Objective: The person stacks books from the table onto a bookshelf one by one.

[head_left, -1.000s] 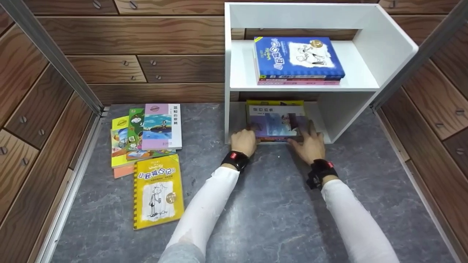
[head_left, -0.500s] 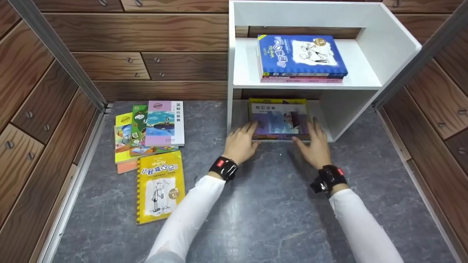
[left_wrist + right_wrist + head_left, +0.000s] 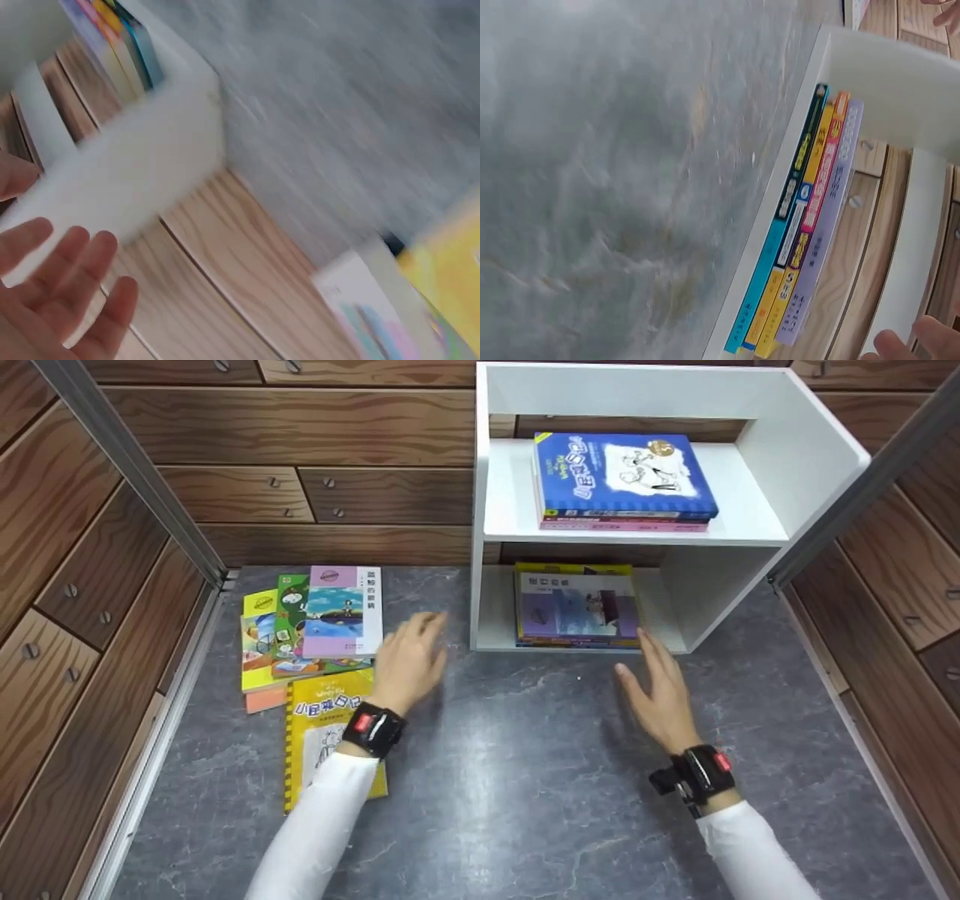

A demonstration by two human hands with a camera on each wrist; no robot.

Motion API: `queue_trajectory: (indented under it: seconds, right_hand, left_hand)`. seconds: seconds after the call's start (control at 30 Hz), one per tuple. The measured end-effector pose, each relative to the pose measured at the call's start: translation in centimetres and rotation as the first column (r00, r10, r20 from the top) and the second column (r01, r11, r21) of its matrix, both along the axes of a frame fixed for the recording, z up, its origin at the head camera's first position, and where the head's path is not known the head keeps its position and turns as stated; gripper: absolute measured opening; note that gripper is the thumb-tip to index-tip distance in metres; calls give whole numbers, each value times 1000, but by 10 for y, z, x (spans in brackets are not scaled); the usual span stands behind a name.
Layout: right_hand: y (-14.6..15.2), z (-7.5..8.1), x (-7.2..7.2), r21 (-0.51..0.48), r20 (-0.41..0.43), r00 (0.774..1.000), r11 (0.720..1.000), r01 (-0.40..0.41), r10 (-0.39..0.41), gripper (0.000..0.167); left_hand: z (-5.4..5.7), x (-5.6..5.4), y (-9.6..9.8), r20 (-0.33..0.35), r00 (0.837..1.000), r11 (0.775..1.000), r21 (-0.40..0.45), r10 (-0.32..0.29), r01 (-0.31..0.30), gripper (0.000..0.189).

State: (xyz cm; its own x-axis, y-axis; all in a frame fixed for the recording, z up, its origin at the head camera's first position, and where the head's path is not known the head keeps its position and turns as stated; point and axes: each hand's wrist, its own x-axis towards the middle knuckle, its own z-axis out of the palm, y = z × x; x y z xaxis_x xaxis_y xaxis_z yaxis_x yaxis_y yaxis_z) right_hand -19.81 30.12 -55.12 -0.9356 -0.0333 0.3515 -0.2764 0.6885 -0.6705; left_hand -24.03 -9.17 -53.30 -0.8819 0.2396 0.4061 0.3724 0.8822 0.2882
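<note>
My left hand hovers beside the purple-and-white book, its fingers relaxed and holding nothing. That book lies over a green book and a yellow picture-cover book. Below them a yellow comic diary book is partly hidden by my left forearm. My right hand, also holding nothing, is in front of the white shelf with fingers extended. On its lower level sits a stack topped by a purple-grey book; the right wrist view shows several stacked spines.
A blue comic diary book tops another stack on the upper level. An orange book peeks out under the left pile. Wood-patterned walls enclose the grey marbled floor.
Both hands were at the lower stack's sides. My left hand has let go and swung left toward the loose books; my right hand has drawn back slightly toward me.
</note>
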Motion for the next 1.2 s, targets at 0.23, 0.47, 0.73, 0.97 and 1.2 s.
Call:
queue_trajectory:
  seconds: [0.23,0.47,0.73,0.97,1.2]
  right_hand:
    - [-2,-9,27,-4,-43,999,1000,-27,27,65]
    - [4,-15,46,22,-6,1000,1000,-13,13,61]
    - [8,-26,58,57,27,1000,998,-1,0,60]
    - [2,-31,63,47,41,999,999,5,-7,60]
    - [0,-35,67,47,52,999,999,6,-8,61]
  left_hand:
    - [-8,-13,-61,99,956,956,68,278,-285,51]
    - [-21,-29,-107,319,816,865,-21,482,-502,68]
    - [-30,-43,-122,481,672,798,-106,563,-594,100]
    - [-20,-59,-120,576,562,745,-128,593,-655,98]
    - [-19,-72,-129,653,496,717,-105,573,-689,96]
